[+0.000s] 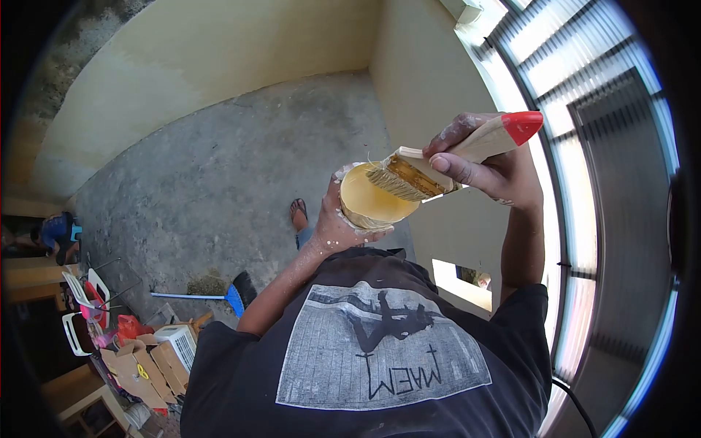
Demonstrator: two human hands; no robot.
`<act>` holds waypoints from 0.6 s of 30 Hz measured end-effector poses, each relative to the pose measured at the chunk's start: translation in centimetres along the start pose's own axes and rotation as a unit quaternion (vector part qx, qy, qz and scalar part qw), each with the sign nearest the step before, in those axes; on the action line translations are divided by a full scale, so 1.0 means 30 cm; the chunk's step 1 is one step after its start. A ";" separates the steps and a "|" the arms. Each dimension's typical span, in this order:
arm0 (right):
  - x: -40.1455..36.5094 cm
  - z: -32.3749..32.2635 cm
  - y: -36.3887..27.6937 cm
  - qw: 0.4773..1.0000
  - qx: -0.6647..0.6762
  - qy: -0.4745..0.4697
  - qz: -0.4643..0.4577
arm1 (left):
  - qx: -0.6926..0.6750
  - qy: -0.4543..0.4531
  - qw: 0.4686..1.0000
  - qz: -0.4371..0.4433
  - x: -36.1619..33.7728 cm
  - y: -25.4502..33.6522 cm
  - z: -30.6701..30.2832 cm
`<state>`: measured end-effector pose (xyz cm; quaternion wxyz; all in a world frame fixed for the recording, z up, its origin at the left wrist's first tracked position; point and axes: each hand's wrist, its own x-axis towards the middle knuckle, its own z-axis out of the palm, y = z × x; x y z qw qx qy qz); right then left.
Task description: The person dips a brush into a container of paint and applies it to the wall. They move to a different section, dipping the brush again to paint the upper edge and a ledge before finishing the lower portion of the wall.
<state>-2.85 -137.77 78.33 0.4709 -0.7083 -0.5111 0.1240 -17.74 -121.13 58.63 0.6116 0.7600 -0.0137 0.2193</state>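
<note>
— What is the tub like?
— A small round paint tub [372,201], open and nearly full of creamy pale-yellow paint. Whitish drips smear its rim and outer wall. It is tilted with its mouth towards the camera, cupped from below by the left hand [336,230].
— And the brush?
— A flat paintbrush [416,174] with a pale wooden handle that has a red end, a brass-coloured ferrule, and light bristles coated in the same yellow.
— How does it sit?
— Slanted, with the red end high and the bristles low, lying across the tub's upper rim over the paint. The right hand [489,171] pinches the handle just behind the ferrule.
</note>
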 end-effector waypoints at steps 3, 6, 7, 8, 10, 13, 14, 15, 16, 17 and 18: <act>0.013 0.019 0.001 0.998 -0.025 -0.048 -0.041 | -0.001 -0.011 1.000 -0.015 0.001 0.012 -0.001; 0.017 0.030 0.003 0.995 -0.058 -0.081 -0.032 | 0.010 -0.019 1.000 -0.010 -0.012 0.007 0.000; 0.019 0.031 -0.006 0.994 -0.061 -0.078 -0.037 | 0.015 -0.021 1.000 -0.003 -0.009 -0.001 0.001; 0.018 0.036 -0.020 0.993 -0.059 -0.100 0.015 | 0.018 -0.020 1.000 0.003 -0.008 -0.005 0.003; 0.021 0.049 -0.017 0.985 -0.088 -0.138 0.057 | 0.015 -0.017 1.000 0.021 -0.007 -0.009 0.005; 0.016 0.080 -0.024 0.971 -0.145 -0.165 0.091 | 0.034 -0.026 0.999 0.016 -0.007 0.004 -0.002; 0.012 0.089 -0.013 0.969 -0.161 -0.172 0.073 | 0.034 -0.025 0.999 0.015 -0.009 0.001 -0.001; 0.008 0.094 -0.006 0.969 -0.160 -0.173 0.074 | 0.012 -0.028 1.000 -0.002 -0.011 -0.006 0.001; 0.004 0.100 0.001 0.969 -0.170 -0.170 0.056 | -0.010 -0.031 0.999 -0.021 -0.012 -0.008 0.001; -0.001 0.105 0.007 0.969 -0.179 -0.167 0.039 | -0.011 -0.031 0.999 -0.024 -0.013 -0.004 0.000; -0.012 0.112 0.010 0.969 -0.176 -0.168 0.042 | 0.005 -0.033 0.999 -0.024 -0.013 0.005 -0.002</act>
